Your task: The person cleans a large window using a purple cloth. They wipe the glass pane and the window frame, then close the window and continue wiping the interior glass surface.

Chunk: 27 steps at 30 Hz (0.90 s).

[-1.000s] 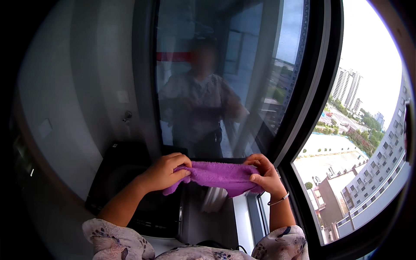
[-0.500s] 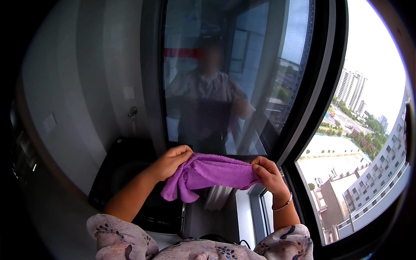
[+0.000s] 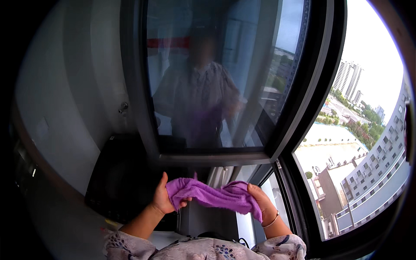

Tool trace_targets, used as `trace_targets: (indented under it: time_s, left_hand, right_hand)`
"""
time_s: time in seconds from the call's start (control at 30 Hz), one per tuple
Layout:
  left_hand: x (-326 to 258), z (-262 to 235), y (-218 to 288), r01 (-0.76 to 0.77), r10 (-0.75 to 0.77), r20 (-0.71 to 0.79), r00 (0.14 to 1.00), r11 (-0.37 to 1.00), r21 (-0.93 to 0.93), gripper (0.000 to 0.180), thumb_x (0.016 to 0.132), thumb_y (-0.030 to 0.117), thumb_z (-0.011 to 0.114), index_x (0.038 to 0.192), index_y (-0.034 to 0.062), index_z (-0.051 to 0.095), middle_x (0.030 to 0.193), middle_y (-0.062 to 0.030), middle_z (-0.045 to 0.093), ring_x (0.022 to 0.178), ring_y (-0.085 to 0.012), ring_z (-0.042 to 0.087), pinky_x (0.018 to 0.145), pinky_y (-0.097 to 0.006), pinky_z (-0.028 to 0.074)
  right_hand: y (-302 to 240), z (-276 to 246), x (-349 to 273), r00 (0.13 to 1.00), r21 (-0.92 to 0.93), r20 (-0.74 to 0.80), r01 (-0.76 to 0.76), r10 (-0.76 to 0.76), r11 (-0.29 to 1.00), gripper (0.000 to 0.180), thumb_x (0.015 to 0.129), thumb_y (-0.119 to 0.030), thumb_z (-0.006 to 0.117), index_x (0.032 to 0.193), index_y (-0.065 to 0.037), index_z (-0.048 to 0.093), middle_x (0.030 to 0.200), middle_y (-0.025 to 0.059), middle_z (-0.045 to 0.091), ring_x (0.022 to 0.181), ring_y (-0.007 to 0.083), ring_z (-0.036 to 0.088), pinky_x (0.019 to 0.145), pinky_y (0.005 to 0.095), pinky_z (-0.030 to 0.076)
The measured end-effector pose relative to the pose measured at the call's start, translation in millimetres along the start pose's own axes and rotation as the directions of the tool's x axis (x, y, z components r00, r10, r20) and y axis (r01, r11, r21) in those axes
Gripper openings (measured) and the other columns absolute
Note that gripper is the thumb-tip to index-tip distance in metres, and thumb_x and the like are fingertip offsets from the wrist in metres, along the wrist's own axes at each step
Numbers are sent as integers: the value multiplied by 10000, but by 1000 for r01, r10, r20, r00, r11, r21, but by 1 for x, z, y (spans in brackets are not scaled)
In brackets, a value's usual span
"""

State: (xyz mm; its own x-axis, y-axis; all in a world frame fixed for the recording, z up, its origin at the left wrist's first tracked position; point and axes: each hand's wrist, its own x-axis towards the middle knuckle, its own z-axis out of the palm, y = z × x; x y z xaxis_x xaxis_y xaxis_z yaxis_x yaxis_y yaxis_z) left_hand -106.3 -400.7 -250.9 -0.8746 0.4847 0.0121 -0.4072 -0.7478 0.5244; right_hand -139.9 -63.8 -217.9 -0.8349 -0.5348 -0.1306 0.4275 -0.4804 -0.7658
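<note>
A fuzzy purple cloth [image 3: 210,196] hangs loosely twisted between my two hands, in front of the window. At its left end my left hand [image 3: 162,198] grips it, thumb raised and fingertips curled under the fabric. My right hand [image 3: 265,204] holds the other end, with the thumb along the top and most of the fingers hidden behind the cloth. A narrow bracelet [image 3: 271,219] circles my right wrist.
A dark-framed window panel [image 3: 212,156] stands just beyond the cloth, its glass reflecting a person. To the right, an open window frame [image 3: 310,86] gives onto buildings far below. At left stand a black glossy appliance [image 3: 115,173] and a wall tap [image 3: 124,106].
Both hands have come lower and nearer to me with the cloth. It was spread wider and is now bunched into a narrower strip. The view has shifted, showing the panel's lower edge.
</note>
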Motion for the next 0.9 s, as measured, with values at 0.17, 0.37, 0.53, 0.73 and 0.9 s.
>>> trace_targets:
  time_s: [0.17, 0.37, 0.53, 0.73, 0.9]
  left_hand:
    - [-10, 5, 35, -87, 160, -75, 984, 809, 582, 416, 1033, 352, 397, 1178, 29, 616, 1107, -94, 676, 954, -192, 660, 833, -319, 511]
    - [-19, 11, 47, -177, 332, -85, 940, 683, 708, 274, 986, 138, 505, 1206, 10, 607, 1124, -58, 663, 1060, -138, 610, 959, -297, 457]
    - [-9, 42, 44, -381, 454, -61, 889, 807, 451, 279, 942, 50, 549, 1214, 9, 599, 1142, -62, 650, 1054, -161, 607, 975, -324, 451]
    - [-9, 43, 59, -129, 414, 30, 910, 213, 968, 136, 948, 97, 574, 979, -5, 658, 840, -58, 683, 708, -192, 621, 668, -309, 487]
    - [-11, 76, 74, -181, 528, 322, 786, -301, 936, 133, 904, 89, 620, 863, -36, 595, 741, -149, 583, 631, -265, 581, 590, -338, 448]
  right_hand:
    - [-25, -17, -15, 922, 29, -41, 387, -386, 922, 324, 1012, -275, 498, 1113, 14, 604, 1041, 148, 680, 908, 247, 684, 829, 375, 566]
    - [-50, -13, -26, 828, -408, -20, 505, -560, 761, 228, 974, -125, 580, 1140, 18, 642, 1011, 53, 692, 923, 140, 648, 855, 288, 505]
    - [-76, 1, -27, 816, -774, 28, 383, -577, 504, 163, 943, -87, 621, 1058, 23, 654, 912, 14, 680, 842, 84, 607, 763, 258, 498]
    - [-107, 26, -27, 778, -866, 137, -206, -612, -455, 220, 889, -164, 641, 777, 17, 585, 675, 178, 612, 627, 328, 624, 566, 365, 476]
    - [-106, 22, -21, 726, -946, -128, 115, -675, 303, 165, 909, -133, 661, 970, 13, 613, 724, 90, 660, 563, 178, 640, 497, 296, 495]
